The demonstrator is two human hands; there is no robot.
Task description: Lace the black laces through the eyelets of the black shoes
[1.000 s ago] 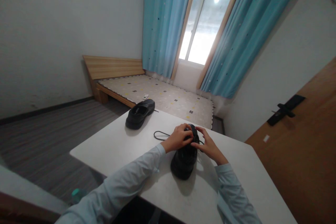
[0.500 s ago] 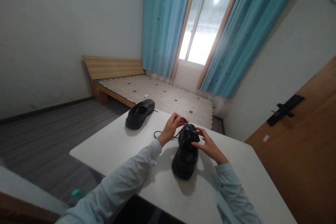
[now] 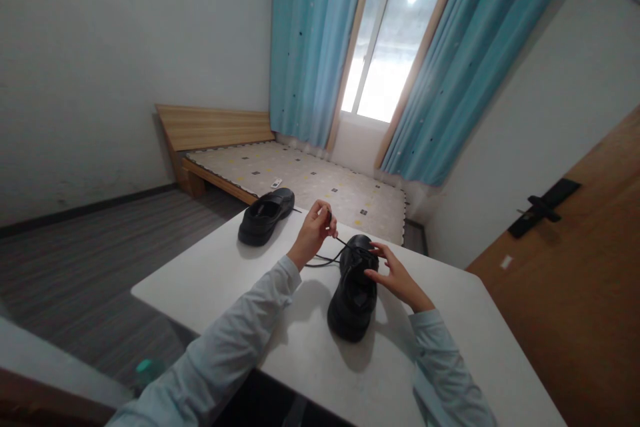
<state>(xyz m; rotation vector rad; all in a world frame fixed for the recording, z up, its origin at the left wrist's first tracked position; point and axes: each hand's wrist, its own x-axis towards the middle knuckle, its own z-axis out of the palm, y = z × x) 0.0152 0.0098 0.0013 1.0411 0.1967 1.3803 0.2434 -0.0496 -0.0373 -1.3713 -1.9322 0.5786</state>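
A black lace [image 3: 334,248] is pinched and pulled up by the left hand [image 3: 313,232]. The near shoe [image 3: 354,287] is pressed down by the right hand [image 3: 395,273], fingers spread; the lace is not yet out.

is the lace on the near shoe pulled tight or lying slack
Pulled tight: the left hand pinches the lace, which runs straight up from the near shoe.

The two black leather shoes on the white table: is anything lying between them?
In the head view, the left hand, pinching a black shoelace, hangs between the far black leather shoe and the near one; the white table shows beneath.
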